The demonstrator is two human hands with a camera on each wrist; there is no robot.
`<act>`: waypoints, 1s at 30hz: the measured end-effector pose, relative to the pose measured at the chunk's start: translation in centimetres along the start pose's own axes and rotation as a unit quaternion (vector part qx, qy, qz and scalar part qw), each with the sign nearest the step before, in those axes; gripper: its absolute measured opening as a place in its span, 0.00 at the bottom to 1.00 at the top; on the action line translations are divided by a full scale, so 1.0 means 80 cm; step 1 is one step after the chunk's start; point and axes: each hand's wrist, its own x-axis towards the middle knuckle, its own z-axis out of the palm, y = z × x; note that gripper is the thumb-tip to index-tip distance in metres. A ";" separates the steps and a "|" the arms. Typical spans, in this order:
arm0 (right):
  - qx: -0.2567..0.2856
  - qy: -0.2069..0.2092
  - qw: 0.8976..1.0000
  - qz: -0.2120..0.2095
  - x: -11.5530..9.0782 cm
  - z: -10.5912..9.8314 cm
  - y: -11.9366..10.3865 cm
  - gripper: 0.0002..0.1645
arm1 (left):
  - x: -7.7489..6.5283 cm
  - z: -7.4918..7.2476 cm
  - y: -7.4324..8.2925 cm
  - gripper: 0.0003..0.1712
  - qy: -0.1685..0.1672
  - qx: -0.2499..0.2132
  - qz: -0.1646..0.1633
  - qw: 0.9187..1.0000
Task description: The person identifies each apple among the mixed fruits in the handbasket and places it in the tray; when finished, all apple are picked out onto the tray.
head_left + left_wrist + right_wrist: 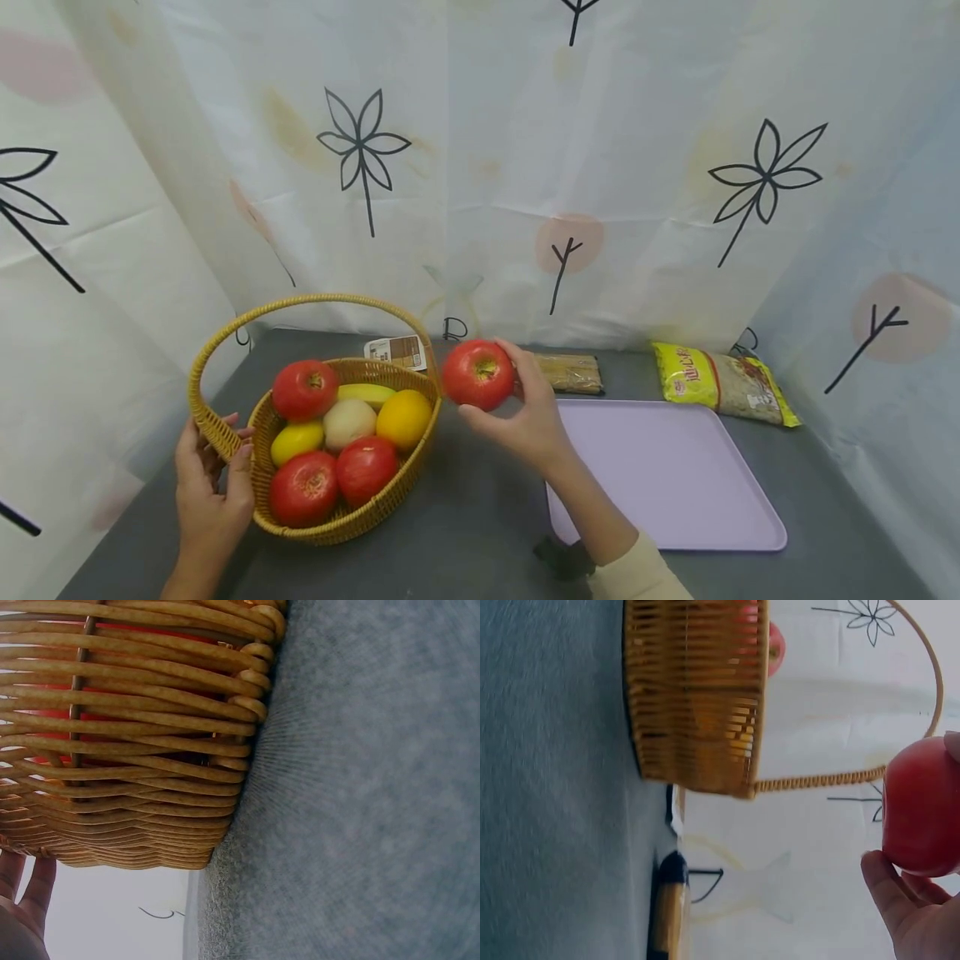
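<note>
In the head view my right hand (528, 412) holds a red apple (477, 375) between thumb and fingers, raised just right of a wicker basket (341, 527). The right wrist view has the same apple (922, 810) with fingertips against its side. My left hand (213, 487) grips the lower left end of the basket's arched handle (217, 429). Inside the basket lie several red apples (303, 489), an orange (404, 419), a lemon (297, 442), a pale round fruit (349, 423) and a partly hidden yellow banana (365, 393).
A lilac tray (660, 475) lies on the grey table right of the basket, partly behind my right forearm. Along the back are a yellow food bag (723, 383), a pack of thin brown sticks (568, 373) and a labelled packet (397, 352). A patterned curtain (487, 167) closes off the back.
</note>
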 end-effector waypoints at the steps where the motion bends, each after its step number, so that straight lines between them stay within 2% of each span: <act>1: -0.007 0.000 1.000 0.004 0.001 -0.003 0.001 0.49 | 0.000 0.000 0.000 0.49 -0.001 -0.001 -0.001 1.000; 8: -0.028 0.008 0.999 0.029 0.004 -0.024 0.013 0.49 | 0.000 0.001 0.000 0.48 0.007 -0.008 0.009 1.000; 15: -0.049 0.014 0.996 0.072 0.008 -0.050 0.022 0.50 | 0.001 0.000 0.001 0.48 0.002 -0.006 -0.006 1.000; 18: -0.060 0.015 0.994 0.094 0.009 -0.063 0.025 0.50 | 0.002 0.000 0.002 0.48 0.003 -0.006 -0.001 1.000; 25: -0.095 -0.009 0.985 0.147 0.014 -0.093 0.035 0.50 | 0.002 0.002 -0.006 0.47 0.009 -0.023 0.029 0.999; 30: -0.118 -0.026 0.977 0.174 0.015 -0.108 0.046 0.49 | 0.001 0.001 -0.006 0.47 0.008 -0.021 0.031 0.999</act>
